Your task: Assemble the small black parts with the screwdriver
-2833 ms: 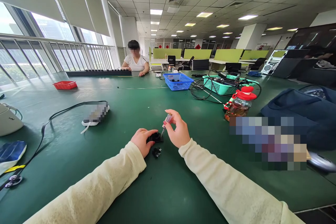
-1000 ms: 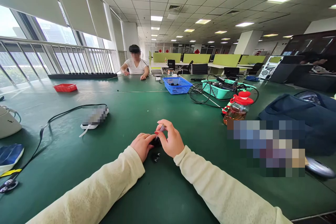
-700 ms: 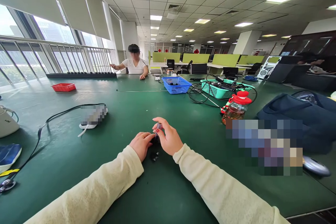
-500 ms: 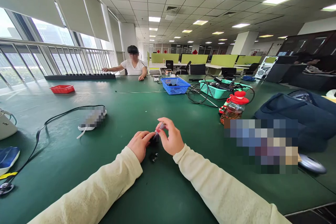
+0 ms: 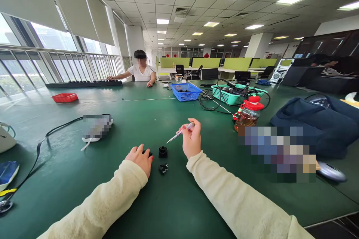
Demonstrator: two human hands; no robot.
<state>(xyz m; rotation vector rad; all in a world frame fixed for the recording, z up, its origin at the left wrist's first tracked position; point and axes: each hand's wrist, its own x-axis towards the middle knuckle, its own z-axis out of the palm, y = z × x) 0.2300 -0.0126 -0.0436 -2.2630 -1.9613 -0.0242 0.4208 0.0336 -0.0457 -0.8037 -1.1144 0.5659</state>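
My right hand [image 5: 192, 139] is closed round a slim screwdriver [image 5: 179, 133] with a clear handle, its thin tip pointing down and left above the table. Below that tip a small black square part [image 5: 163, 152] with a round opening stands on the green table [image 5: 179, 198]. Nearer to me lies a second small black piece [image 5: 163, 168] with shiny metal bits. My left hand [image 5: 140, 158] rests to the left of both, its fingers over a dark object [image 5: 147, 153] that is mostly hidden beneath them.
A blue basket [image 5: 186, 92], a green basket [image 5: 234, 97] with cables and a red-lidded bottle [image 5: 248, 114] stand beyond my right hand. A dark blue bag [image 5: 314, 125] lies right. A red tray [image 5: 65, 98] sits far left; a person [image 5: 143, 71] sits opposite.
My right hand has drawn back to the right with the screwdriver. My left hand has moved left and toward me, off the square black part, which now stands uncovered.
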